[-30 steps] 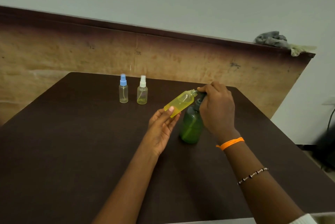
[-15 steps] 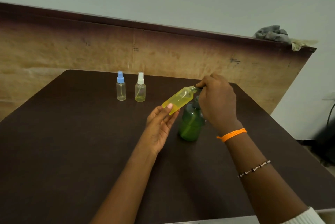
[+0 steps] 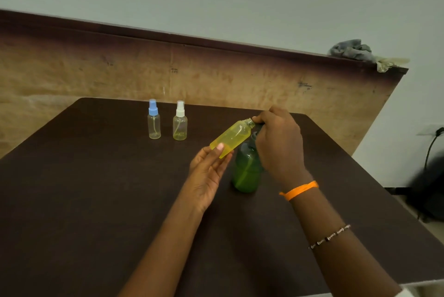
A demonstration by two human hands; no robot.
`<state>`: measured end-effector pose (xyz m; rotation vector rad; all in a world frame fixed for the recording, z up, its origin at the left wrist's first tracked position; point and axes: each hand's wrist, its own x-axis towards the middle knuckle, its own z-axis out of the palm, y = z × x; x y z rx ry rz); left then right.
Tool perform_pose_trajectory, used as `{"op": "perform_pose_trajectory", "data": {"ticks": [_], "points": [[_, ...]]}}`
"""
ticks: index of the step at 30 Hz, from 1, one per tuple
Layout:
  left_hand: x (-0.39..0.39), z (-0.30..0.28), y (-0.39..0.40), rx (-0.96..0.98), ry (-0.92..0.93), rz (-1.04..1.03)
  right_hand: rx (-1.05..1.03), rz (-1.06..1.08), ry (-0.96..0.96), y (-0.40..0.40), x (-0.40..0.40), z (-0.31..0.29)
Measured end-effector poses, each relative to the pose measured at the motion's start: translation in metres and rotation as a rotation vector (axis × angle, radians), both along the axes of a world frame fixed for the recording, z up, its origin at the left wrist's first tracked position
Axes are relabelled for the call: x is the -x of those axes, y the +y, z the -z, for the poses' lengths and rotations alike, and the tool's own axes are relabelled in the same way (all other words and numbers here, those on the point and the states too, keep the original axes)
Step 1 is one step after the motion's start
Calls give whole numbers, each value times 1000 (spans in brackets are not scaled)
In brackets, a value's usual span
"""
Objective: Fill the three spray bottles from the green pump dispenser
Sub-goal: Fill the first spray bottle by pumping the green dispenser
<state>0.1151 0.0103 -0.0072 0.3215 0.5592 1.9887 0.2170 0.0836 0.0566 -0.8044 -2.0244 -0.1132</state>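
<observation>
Tilting toward two o'clock, the uncapped yellow plastic bottle (image 3: 230, 138) sits pinched in the left hand (image 3: 208, 175); the right hand (image 3: 280, 145) curls over the green pump dispenser (image 3: 246, 171)

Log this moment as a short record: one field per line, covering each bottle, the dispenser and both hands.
yellow bottle: uncapped, tilted, neck at the pump spout
left hand: grip on the yellow bottle's base
right hand: on the pump head, fingers curled over it
green pump dispenser: upright on the table
blue-capped bottle: upright, capped, far side
white-capped bottle: upright, capped, beside the blue-capped one
</observation>
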Motion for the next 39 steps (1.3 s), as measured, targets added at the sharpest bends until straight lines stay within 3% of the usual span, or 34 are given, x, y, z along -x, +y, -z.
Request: {"op": "perform_pose_trajectory", "data": {"ticks": [3, 6, 12, 18, 26, 32, 39], "points": [[0, 0, 1, 11, 8, 1, -117, -52, 197, 1, 5, 31], [0, 1, 0, 2, 6, 4, -143, -80, 246, 9, 8, 33], [0, -2, 1, -5, 9, 0, -132, -95, 110, 8, 3, 13], [0, 3, 2, -13, 27, 7, -198, -81, 217, 11, 5, 37], [-1, 1, 1, -17, 28, 4, -203, -48, 75, 7, 3, 11], [-1, 3, 3, -5, 21, 0, -193, -43, 229, 11, 8, 32], [-1, -1, 0, 23, 11, 3, -174, 14, 82, 5, 8, 12]]}}
